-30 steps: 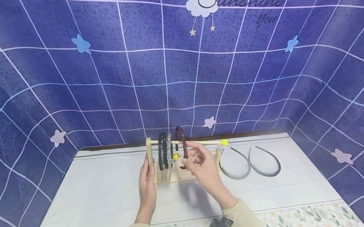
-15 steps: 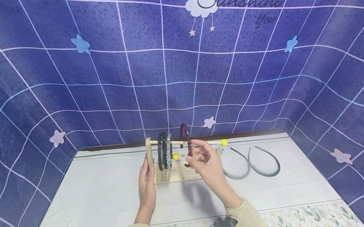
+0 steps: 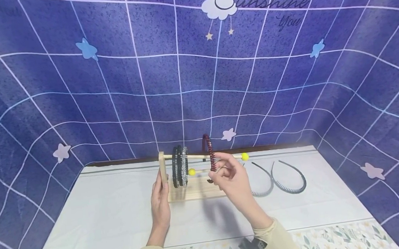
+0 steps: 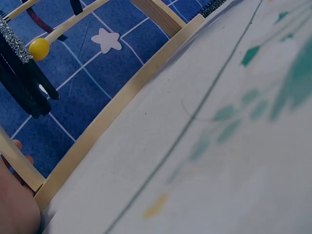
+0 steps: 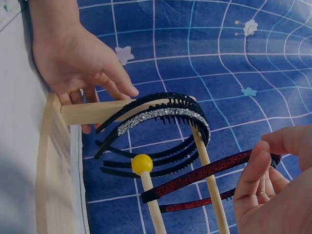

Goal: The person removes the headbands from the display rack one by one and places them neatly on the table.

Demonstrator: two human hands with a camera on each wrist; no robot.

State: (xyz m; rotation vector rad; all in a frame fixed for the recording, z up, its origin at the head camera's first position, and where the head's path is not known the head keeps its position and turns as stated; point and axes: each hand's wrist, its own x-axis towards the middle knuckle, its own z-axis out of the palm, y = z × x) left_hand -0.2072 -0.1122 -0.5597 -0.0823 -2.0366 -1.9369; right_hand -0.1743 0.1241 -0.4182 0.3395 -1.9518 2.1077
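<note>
My left hand (image 3: 161, 207) grips the left post (image 3: 163, 169) of a wooden headband stand, thumb on one side and fingers on the other. Between right thumb and fingertips, my right hand (image 3: 238, 184) pinches a dark red, glittery toothed headband (image 3: 211, 155). That headband arches over the stand's upper rod (image 3: 196, 156), apart from the others. Several black headbands (image 5: 168, 97) and a silver sparkly headband (image 5: 163, 113) hang together on this rod near the left post. In the left wrist view only part of the left hand (image 4: 17, 195) shows, by the post.
A yellow ball (image 3: 245, 156) caps the upper rod's right end; another yellow ball (image 3: 191, 172) tips the lower rod. Right of the stand, a grey headband (image 3: 262, 193) and a dark toothed headband (image 3: 297, 190) lie on the white cloth (image 3: 104, 214). Blue patterned fabric hangs behind.
My right hand has moved to the right along the upper rod with the red headband, widening its gap from the hanging headbands. My left hand stays on the post.
</note>
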